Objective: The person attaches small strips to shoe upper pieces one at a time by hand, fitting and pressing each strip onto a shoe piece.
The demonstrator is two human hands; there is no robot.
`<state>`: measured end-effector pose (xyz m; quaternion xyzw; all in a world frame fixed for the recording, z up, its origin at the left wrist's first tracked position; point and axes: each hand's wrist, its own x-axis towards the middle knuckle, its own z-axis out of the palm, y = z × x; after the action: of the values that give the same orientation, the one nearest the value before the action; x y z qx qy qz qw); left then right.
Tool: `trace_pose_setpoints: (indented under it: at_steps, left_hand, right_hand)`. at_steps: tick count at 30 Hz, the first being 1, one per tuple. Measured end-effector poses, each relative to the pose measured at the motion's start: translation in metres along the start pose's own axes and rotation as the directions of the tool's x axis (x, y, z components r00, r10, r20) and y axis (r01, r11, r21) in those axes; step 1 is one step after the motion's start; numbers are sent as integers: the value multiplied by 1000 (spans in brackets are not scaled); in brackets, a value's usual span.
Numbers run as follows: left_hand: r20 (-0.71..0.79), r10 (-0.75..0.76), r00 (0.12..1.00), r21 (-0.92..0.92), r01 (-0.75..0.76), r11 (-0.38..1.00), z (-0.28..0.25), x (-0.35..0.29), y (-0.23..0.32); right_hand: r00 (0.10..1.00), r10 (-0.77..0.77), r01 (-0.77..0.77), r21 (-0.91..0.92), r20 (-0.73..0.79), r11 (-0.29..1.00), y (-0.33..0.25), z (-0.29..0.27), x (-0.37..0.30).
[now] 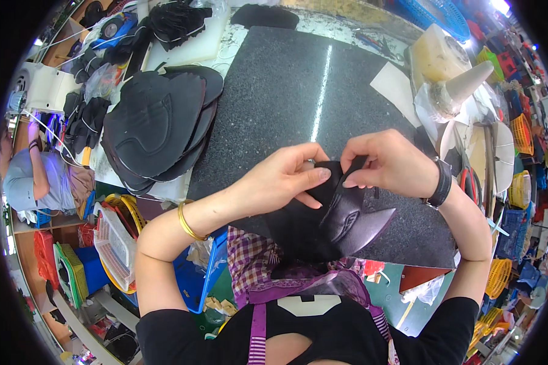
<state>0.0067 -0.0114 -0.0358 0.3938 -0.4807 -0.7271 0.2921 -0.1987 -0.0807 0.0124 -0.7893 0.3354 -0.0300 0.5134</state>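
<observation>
A black piece of fabric and shiny leather (362, 228), seemingly a shoe upper with an embossed mark, lies over the near edge of a dark speckled slab (268, 91). My left hand (292, 176) pinches its top edge between thumb and fingers. Close beside it, my right hand (389, 164) grips a raised, folded strip of the same piece with thumb and forefinger. The lower part of the upper hangs toward my lap and blurs into shadow. To the left of the slab, several flat black cut pieces (158, 121) are stacked.
A stained pot with a pale cone-shaped top (463, 88) stands at the far right, near a white sheet (396, 91). Red-handled scissors (469, 182) lie beyond my right wrist. Plastic baskets (115, 243) are at lower left. Another person (36, 176) sits at far left.
</observation>
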Motion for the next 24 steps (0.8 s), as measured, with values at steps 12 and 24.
trace_pose_setpoints:
  at_steps: [12,24]
  left_hand:
    - [-101,160,982,221,-135,966,20,-24,-4]
    - [406,-103,908,-393,275,878,-15,-8,-17]
  right_hand:
    - [874,-452,265,-607,-177,749,-2,52,-14]
    - [537,-843,386,-899,36,207,-21,61,-25]
